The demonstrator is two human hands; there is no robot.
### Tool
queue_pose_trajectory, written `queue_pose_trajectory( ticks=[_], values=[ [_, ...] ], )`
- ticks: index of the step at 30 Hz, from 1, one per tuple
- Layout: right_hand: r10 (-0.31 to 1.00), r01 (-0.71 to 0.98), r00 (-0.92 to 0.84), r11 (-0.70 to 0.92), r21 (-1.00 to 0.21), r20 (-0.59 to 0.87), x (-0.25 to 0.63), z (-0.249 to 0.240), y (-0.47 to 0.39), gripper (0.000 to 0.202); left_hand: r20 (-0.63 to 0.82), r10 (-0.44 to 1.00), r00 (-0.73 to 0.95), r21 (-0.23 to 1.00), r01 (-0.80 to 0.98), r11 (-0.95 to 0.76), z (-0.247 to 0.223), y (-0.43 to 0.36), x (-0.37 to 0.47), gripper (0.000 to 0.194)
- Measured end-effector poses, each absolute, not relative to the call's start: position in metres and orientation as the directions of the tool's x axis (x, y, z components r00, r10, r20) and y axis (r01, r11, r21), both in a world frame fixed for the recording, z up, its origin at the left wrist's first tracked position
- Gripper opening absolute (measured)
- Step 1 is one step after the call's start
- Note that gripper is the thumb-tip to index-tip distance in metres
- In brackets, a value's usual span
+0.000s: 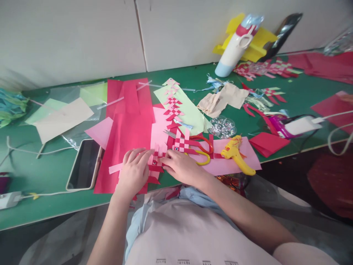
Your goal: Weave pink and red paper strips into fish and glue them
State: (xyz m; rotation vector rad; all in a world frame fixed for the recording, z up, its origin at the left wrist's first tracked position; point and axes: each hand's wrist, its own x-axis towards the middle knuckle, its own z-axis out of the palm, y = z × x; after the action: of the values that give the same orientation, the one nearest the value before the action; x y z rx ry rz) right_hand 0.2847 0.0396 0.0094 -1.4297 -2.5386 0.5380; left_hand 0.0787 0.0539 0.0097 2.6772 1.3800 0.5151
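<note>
Near the table's front edge, my left hand [135,167] lies palm down, fingers stretched over red and pink paper. Its fingertips touch the left side of a small woven red and pink paper piece [154,162] with an eye on it. My right hand [180,166] has its bent fingers together at that piece's right side; what they pinch is partly hidden. Just above my right hand lies another woven piece [182,144], over scissors [205,157] with orange and yellow handles. Further back, a row of woven paper fish [173,106] rests partly on light green paper [190,114].
A phone [84,165] lies left of the red sheets [127,136]. To the right are a yellow glue gun [237,154], a dish of eyes [223,127], cloth gloves [223,99] and a white charger [303,126]. A bottle [233,51] stands at the back.
</note>
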Motion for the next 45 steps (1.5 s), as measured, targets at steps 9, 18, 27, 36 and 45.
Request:
queue_pose_trajectory(
  ticks=[9,18,27,36,45],
  values=[
    [0.864,0.800,-0.500,0.437,-0.410,-0.055,0.285,0.012,0.040,0.028,0.260,0.749,0.609,0.093,0.756,-0.647,0.008,0.065,0.077,0.042],
    [0.844,0.778,-0.531,0.450,-0.439,-0.075,0.288,0.012,0.042,0.041,0.379,0.690,0.617,-0.027,0.753,-0.658,0.017,0.052,0.065,0.020],
    [0.829,0.783,-0.549,0.465,-0.413,-0.108,0.287,0.019,0.044,0.034,0.384,0.723,0.574,0.019,0.778,-0.628,0.011,0.026,0.058,0.032],
    [0.796,0.781,-0.599,0.558,-0.281,-0.083,0.284,0.015,0.043,0.041,0.395,0.778,0.489,0.094,0.821,-0.564,0.001,0.010,0.065,0.034],
    [0.794,0.775,-0.601,0.553,-0.305,-0.087,0.284,0.011,0.044,0.040,0.393,0.812,0.432,0.160,0.838,-0.522,-0.006,0.001,0.068,0.032]
  ],
)
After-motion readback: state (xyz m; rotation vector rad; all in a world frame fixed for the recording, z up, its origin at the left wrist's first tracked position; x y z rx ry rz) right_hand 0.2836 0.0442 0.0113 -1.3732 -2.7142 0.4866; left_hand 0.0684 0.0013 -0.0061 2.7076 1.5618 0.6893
